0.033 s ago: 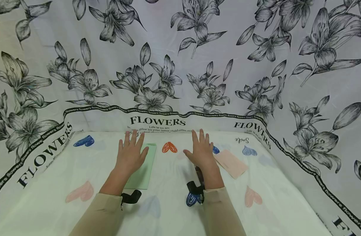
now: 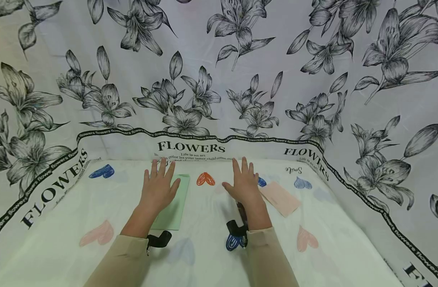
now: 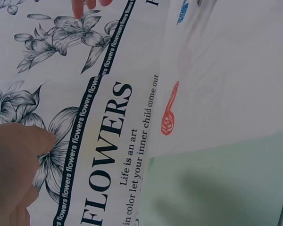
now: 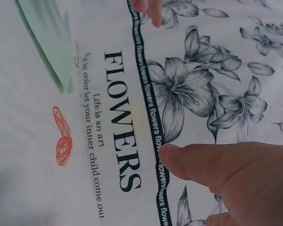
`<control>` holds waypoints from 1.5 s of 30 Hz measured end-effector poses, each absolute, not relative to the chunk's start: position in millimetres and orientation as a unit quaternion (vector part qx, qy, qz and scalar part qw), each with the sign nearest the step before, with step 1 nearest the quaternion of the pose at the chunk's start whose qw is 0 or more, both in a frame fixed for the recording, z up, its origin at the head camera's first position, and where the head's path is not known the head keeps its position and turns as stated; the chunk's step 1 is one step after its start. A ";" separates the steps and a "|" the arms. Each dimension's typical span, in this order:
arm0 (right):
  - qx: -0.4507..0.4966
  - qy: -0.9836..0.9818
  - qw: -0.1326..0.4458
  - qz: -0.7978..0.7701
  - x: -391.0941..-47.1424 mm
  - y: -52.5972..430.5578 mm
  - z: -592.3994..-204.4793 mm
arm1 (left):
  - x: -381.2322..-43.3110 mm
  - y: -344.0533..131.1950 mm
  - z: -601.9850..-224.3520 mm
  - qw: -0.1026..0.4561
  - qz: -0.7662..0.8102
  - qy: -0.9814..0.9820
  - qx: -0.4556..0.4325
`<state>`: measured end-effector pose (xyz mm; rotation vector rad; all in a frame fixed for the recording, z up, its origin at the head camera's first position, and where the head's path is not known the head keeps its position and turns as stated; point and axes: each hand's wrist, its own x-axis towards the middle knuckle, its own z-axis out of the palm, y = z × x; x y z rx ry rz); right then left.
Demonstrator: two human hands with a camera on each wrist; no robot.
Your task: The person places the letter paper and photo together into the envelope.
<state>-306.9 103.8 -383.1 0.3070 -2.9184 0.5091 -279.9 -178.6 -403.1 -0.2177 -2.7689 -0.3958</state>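
Fingers (image 2: 162, 169) spread wide, the left hand (image 2: 158, 191) hovers over a green sheet (image 2: 176, 209), the right hand (image 2: 247, 186) beside a pink sheet (image 2: 281, 200).

The left hand (image 3: 14, 165) shows before flower-printed cloth (image 3: 132, 56); green paper (image 3: 245, 165) lies lower right, right fingertips (image 3: 78, 8) up top.

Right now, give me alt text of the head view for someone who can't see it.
A person's left hand hovers over a green paper, the right hand beside a pink paper, fingers spread. Both papers lie on a white cloth printed with hearts; flower-print fabric rises behind.
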 end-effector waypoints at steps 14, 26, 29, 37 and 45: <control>0.103 -0.980 0.026 0.168 -302.6 102.1 -377.7 | -280.7 -172.4 -398.9 0.154 -0.130 -0.976 -0.079; 0.100 -0.977 -0.011 0.188 -301.1 101.9 -376.9 | -277.2 -173.8 -396.6 0.135 -0.126 -0.980 -0.068; 0.103 -0.977 -0.016 0.188 -301.1 102.2 -377.0 | -277.0 -174.8 -398.4 0.129 -0.128 -0.981 -0.066; 0.106 -0.979 -0.024 0.173 -303.4 102.1 -376.5 | -278.7 -176.7 -401.3 0.121 -0.128 -0.982 -0.065; 0.103 -0.976 -0.064 0.183 -302.6 102.1 -377.1 | -278.8 -177.2 -406.0 0.086 -0.117 -0.988 -0.058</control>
